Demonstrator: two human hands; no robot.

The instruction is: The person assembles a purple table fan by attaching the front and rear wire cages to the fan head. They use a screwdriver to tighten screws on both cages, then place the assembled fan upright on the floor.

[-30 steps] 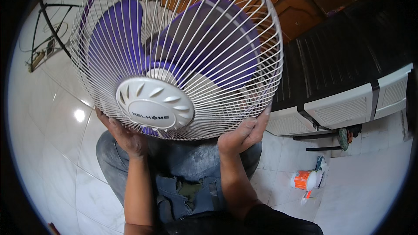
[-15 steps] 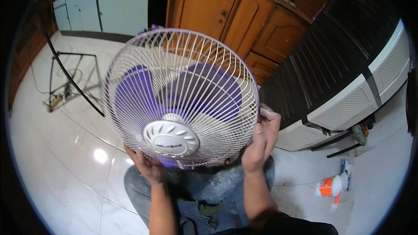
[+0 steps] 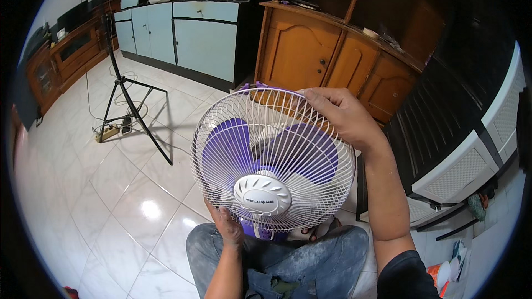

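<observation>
In front of my lap stands an electric fan with a white wire fan guard (image 3: pixel 321 205), purple rim and purple blades (image 3: pixel 227 144). A white round cap (image 3: pixel 262 194) sits at the guard's centre. Low on the guard's left edge, my left hand (image 3: pixel 226 224) grips it, thumb showing and the other fingers partly hidden behind. My right hand (image 3: pixel 343 113) is closed over the upper right rim, with the arm reaching up along the guard's right side. Below the guard, part of the purple fan base (image 3: pixel 263 231) shows between my legs.
A black tripod (image 3: pixel 124 88) with cables and a power strip (image 3: pixel 109 133) stands on the tiled floor at left. Light blue cabinets (image 3: pixel 205 44) and a wooden cabinet (image 3: pixel 299 50) line the back. A black and white drawer unit (image 3: pixel 451 171) is close at right, an orange-white tub (image 3: pixel 440 274) below it.
My right hand has moved from the guard's right side up to its upper right rim. My left hand stays at the lower left. The view has tilted up, showing more of the room.
</observation>
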